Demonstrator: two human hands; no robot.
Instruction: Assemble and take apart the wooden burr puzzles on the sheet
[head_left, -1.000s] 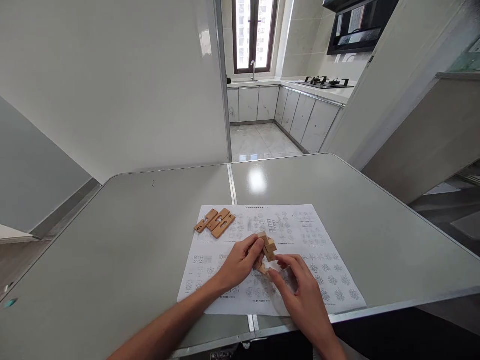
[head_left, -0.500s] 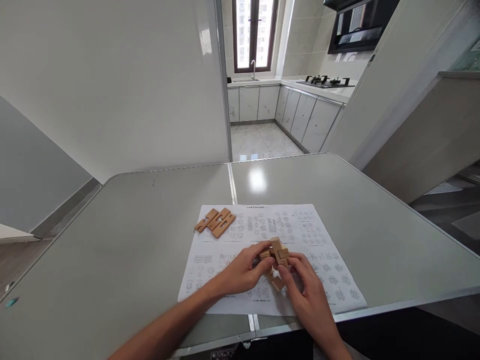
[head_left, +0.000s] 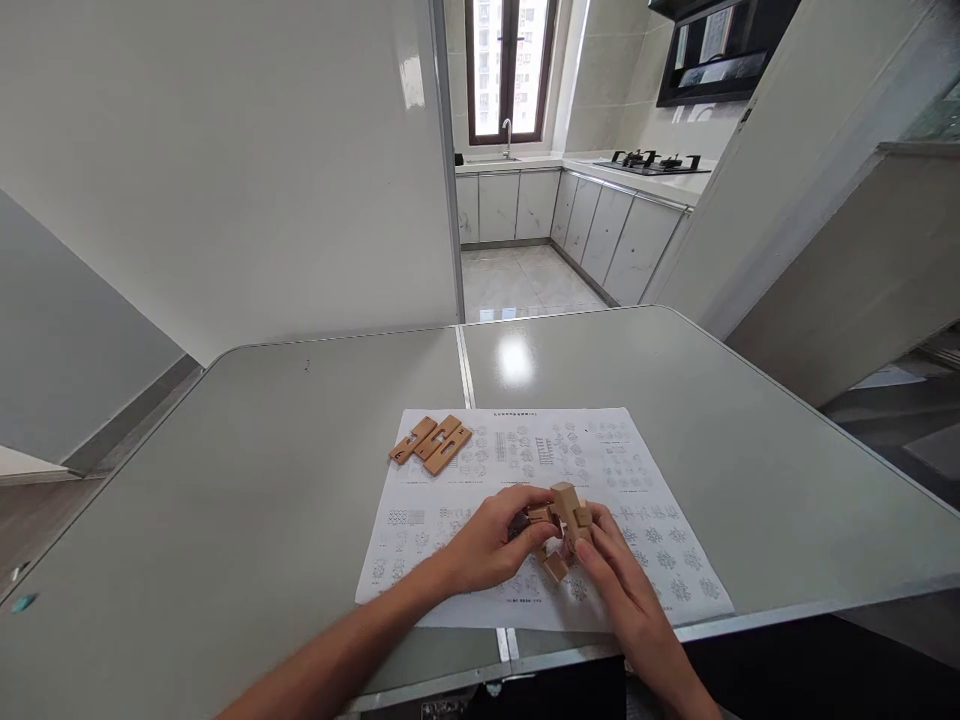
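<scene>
Interlocking wooden puzzle blocks (head_left: 568, 503) are held up between my two hands, over a printed sheet. My left hand (head_left: 496, 538) pinches the left part of the blocks between thumb and fingers. On the other side, my right hand (head_left: 616, 575) grips the right part, its thumb on the near face. Fingers hide much of the blocks, so how they join cannot be made out fully. Just below, another wooden piece (head_left: 556, 567) shows near the paper; whether it touches the blocks is unclear. Flat wooden pieces with cut-outs (head_left: 448, 450) lie at the sheet's upper left corner.
The white sheet (head_left: 480, 603) with small printed diagrams lies on a grey table (head_left: 225, 520) with a metal seam down its middle. A small teal object (head_left: 23, 603) is at the far left edge. Beyond the table, a doorway shows kitchen cabinets (head_left: 498, 207).
The blocks have turned and shifted slightly right in my hands, and the upright block now leans differently. My right hand has moved a little right. The flat pieces stay put.
</scene>
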